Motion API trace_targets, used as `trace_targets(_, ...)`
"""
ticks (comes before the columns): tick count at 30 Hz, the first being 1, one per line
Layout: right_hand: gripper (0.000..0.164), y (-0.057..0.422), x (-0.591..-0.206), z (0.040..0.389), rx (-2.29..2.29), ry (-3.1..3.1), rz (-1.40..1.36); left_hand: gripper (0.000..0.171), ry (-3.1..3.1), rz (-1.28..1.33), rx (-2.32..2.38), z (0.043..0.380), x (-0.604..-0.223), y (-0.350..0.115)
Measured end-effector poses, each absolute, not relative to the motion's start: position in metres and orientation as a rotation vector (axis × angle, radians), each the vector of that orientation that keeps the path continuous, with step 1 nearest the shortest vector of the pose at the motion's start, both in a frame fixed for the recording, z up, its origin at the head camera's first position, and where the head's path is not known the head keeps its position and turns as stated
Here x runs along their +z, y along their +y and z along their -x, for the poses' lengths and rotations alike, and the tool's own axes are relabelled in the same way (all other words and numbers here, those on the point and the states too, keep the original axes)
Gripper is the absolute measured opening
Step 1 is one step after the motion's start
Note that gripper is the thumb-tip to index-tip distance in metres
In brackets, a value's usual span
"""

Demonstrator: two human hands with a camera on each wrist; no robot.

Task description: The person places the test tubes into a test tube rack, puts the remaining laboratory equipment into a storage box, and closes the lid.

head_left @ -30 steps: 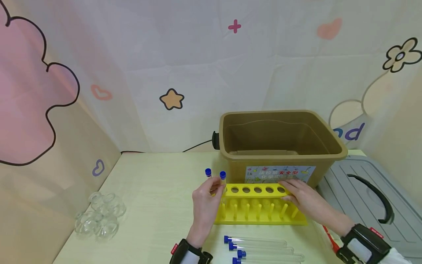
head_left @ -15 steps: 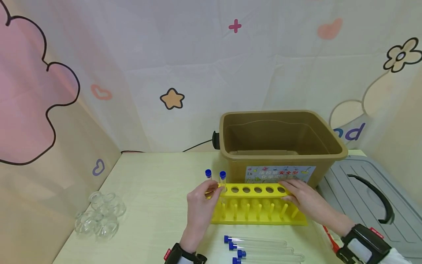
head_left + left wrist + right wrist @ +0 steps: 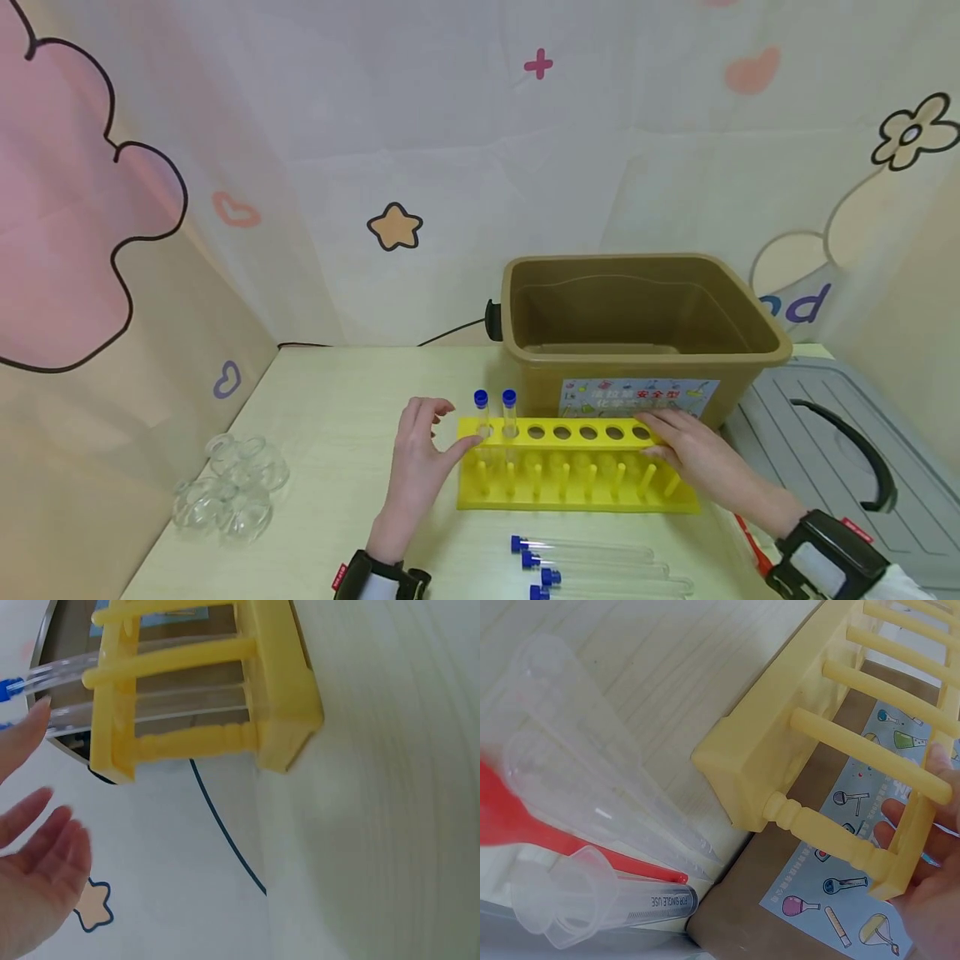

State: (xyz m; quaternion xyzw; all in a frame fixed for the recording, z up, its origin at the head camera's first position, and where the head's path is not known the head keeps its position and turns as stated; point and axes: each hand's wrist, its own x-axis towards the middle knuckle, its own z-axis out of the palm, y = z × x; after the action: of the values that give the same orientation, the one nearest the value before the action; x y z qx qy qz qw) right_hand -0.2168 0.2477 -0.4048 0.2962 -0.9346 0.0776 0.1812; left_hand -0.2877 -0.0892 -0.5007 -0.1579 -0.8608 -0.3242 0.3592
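Note:
A yellow test tube rack (image 3: 577, 503) stands on the table, with two blue-capped test tubes (image 3: 510, 410) upright in its leftmost holes. My left hand (image 3: 420, 462) is at the rack's left end, fingers spread apart and holding nothing. Its thumb (image 3: 30, 731) comes close beside the tubes under their caps in the left wrist view. With my right hand (image 3: 697, 454) I grip the right end of the rack's top bar (image 3: 907, 855), thumb on one side and fingers on the other. Several capped test tubes (image 3: 592, 552) lie in front of the rack.
Behind the rack is a brown plastic bin (image 3: 645, 358); its grey lid (image 3: 832, 467) lies at the right. Clear round glassware (image 3: 228, 492) sits at the left table edge. Beside the rack's right end are a syringe (image 3: 641, 900), a red utensil (image 3: 577, 844) and clear tapered plastic pieces (image 3: 592, 735).
My left hand has let go of the second test tube and drawn back left with its fingers spreading, uncovering the rack's left end. The right hand has stayed on the rack.

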Motion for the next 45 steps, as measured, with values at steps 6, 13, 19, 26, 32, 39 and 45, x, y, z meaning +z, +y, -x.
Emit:
trace_targets(6, 0.044, 0.247, -0.407, 0.217, 0.212, -2.667, -0.798, 0.057, -2.375, 0.57, -0.872, 0.29, -0.502, -0.09)
trace_targets(13, 0.044, 0.246, -0.408, 0.217, 0.203, -2.662, -0.813, 0.055, -2.504, 0.791, -0.982, 0.276, -0.473, -0.088)
trace_targets(19, 0.044, 0.245, -0.406, 0.216, 0.235, -2.635, -0.863, 0.051, -2.47, 0.793, -0.826, 0.281, -0.482, -0.085)
trace_targets(26, 0.043, 0.246, -0.404, 0.216, 0.249, -2.634, -0.862, 0.048, -2.461, 0.693, -0.692, 0.3, -0.513, -0.084)
trace_targets(32, 0.043, 0.246, -0.401, 0.216, 0.272, -2.711, -0.836, 0.048, -2.481, 0.663, -0.7, 0.299, -0.517, -0.083)
trace_targets(39, 0.05, 0.239, -0.384, 0.209, 0.227, -2.761, -0.826, 0.048, -2.479, 0.659, -0.751, 0.298, -0.516, -0.082)
trace_targets(45, 0.022, 0.216, -0.35, 0.175, 0.278, -2.59, -0.897, 0.048, -2.471, 0.689, -0.726, 0.298, -0.51, -0.079)
